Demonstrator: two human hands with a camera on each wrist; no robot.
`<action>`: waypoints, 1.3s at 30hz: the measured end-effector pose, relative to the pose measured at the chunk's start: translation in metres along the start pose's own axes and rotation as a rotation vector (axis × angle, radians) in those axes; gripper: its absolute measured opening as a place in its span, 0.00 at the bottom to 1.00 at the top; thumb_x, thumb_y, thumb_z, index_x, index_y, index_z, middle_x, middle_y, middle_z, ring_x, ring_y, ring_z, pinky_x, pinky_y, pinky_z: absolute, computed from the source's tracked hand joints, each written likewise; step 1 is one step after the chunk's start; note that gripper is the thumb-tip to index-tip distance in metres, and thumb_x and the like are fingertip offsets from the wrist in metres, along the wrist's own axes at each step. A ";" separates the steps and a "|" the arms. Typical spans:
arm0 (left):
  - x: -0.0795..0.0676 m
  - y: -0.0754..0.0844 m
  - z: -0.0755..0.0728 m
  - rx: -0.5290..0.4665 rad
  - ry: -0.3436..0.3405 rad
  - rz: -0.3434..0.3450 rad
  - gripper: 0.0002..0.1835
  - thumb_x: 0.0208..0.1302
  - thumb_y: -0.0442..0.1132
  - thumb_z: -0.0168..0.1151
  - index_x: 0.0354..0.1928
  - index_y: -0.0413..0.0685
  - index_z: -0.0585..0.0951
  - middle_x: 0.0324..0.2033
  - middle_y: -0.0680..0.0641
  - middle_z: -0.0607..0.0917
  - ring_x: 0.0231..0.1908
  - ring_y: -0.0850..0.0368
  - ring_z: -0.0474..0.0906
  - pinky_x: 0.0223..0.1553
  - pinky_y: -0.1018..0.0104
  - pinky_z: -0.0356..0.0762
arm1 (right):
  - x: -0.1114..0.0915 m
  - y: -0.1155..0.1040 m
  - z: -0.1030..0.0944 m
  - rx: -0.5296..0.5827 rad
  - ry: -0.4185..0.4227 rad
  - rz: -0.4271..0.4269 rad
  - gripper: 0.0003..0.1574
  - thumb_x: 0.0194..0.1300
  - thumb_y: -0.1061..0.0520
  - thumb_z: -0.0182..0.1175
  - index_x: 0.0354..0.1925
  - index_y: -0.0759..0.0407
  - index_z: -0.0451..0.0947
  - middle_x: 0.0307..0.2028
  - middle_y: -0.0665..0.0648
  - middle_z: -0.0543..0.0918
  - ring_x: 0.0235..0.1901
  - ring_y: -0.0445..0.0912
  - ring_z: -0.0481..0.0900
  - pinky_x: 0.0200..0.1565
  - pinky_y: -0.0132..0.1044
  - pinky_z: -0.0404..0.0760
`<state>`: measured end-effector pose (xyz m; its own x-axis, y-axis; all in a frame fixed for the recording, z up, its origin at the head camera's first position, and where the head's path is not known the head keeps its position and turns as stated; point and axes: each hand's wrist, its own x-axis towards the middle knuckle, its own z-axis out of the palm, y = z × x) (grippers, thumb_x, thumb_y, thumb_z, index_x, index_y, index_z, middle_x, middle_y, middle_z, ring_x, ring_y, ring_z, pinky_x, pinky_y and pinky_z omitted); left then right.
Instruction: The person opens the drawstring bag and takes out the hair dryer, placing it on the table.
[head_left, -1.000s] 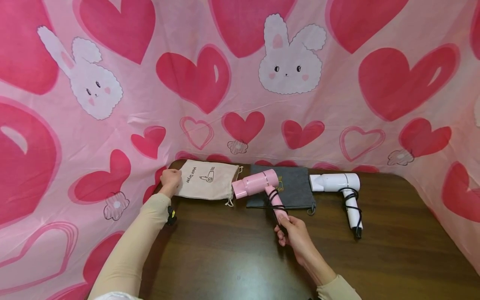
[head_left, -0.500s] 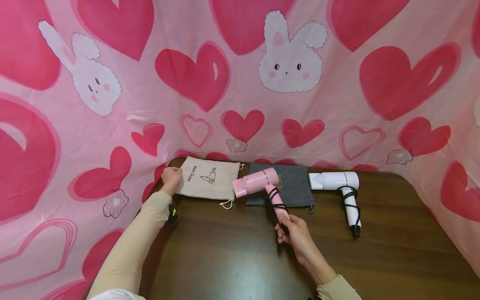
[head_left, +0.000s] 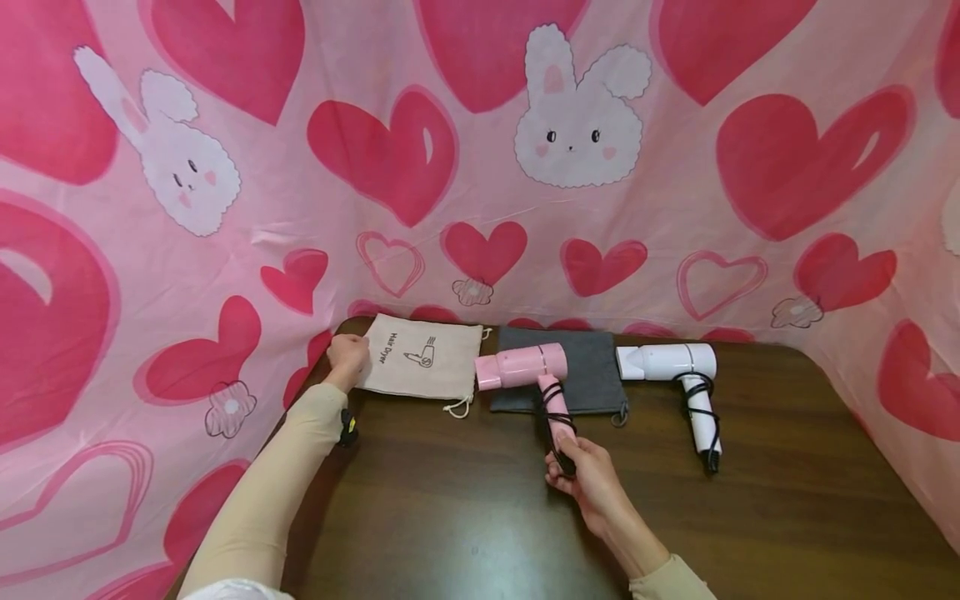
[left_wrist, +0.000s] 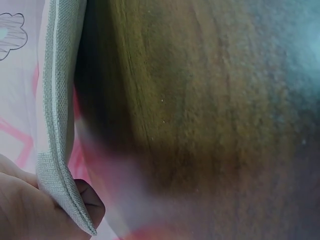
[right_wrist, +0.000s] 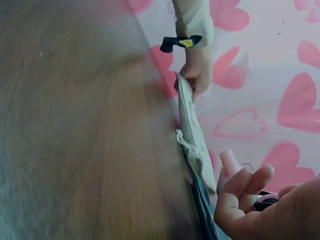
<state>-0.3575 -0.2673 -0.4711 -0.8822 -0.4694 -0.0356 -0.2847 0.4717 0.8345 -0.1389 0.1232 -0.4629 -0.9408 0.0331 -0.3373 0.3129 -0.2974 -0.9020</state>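
Observation:
In the head view my left hand (head_left: 348, 358) grips the left end of a beige drawstring pouch (head_left: 450, 377) printed "Hair Dryer". The left wrist view shows fingers and thumb folded around the pouch's edge (left_wrist: 59, 115). My right hand (head_left: 594, 483) holds a pink hair dryer (head_left: 517, 366) low on its handle, which has a black cord wound about it. The dryer's nozzle points left, its tip at the pouch's right end. Behind the dryer lies a dark grey drawstring pouch (head_left: 592, 375), partly covered by it in this view.
A white hair dryer (head_left: 667, 362), its black cord wrapped round the handle, lies right of the grey pouch. Everything is at the back of a dark brown wooden table (head_left: 450, 500). A pink heart-and-rabbit cloth (head_left: 480, 192) hangs along the back and sides.
The pink hair dryer has shifted slightly right and its barrel has turned nearer level. My left hand has moved a little to the right with the beige pouch.

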 end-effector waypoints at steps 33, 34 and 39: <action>-0.012 0.005 0.006 -0.008 0.000 0.001 0.17 0.76 0.38 0.55 0.52 0.32 0.86 0.53 0.31 0.83 0.62 0.34 0.71 0.64 0.46 0.71 | -0.012 0.017 0.007 0.139 0.010 0.026 0.18 0.86 0.54 0.47 0.54 0.70 0.62 0.33 0.57 0.79 0.26 0.41 0.76 0.38 0.37 0.84; -0.011 0.005 0.006 -0.008 -0.001 0.003 0.17 0.76 0.38 0.55 0.52 0.31 0.86 0.53 0.31 0.83 0.62 0.34 0.71 0.64 0.46 0.71 | -0.011 0.018 0.007 0.138 0.010 0.030 0.18 0.86 0.54 0.48 0.54 0.70 0.62 0.33 0.57 0.79 0.26 0.41 0.76 0.38 0.37 0.84; -0.011 0.003 0.006 -0.003 -0.008 0.001 0.16 0.76 0.38 0.55 0.51 0.31 0.86 0.54 0.30 0.82 0.64 0.34 0.70 0.64 0.45 0.71 | -0.011 0.021 0.006 0.133 0.011 0.055 0.19 0.86 0.52 0.49 0.54 0.70 0.62 0.34 0.57 0.79 0.29 0.42 0.76 0.39 0.39 0.84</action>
<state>-0.3513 -0.2563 -0.4720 -0.8857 -0.4625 -0.0392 -0.2824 0.4701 0.8362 -0.1227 0.1107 -0.4769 -0.9211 0.0231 -0.3886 0.3433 -0.4224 -0.8389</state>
